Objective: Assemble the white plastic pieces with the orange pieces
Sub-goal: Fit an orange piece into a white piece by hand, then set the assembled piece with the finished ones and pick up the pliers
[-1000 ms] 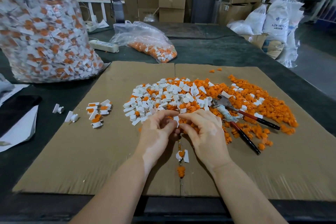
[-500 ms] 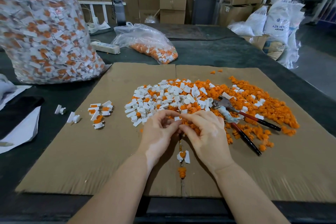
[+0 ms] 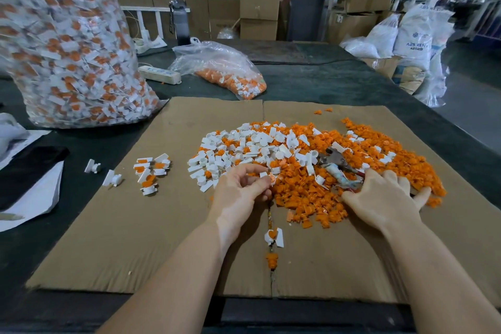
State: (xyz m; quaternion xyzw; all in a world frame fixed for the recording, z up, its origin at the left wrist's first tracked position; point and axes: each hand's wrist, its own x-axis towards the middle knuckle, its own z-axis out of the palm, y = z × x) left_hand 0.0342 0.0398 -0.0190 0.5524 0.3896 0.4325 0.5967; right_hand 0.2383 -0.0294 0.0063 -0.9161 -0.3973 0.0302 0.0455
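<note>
white sack (image 3: 413, 32): "ABS RESIN" printed in dark blue below a small logo; last letters cut by a fold
line below: partly legible, roughly "ABS…B"
sack top edge: "ABS RES…" repeated, blurred
other text: none legible

Dark green table (image 3: 311, 84). Cardboard sheet (image 3: 113, 225) covers the near middle. Directly on the table: big clear bag of assembled pieces (image 3: 65, 43) far left, smaller bag (image 3: 219, 68) and power strip (image 3: 160, 74) beyond the cardboard, two white pieces (image 3: 103, 172) and papers (image 3: 32, 195) at left.
</note>
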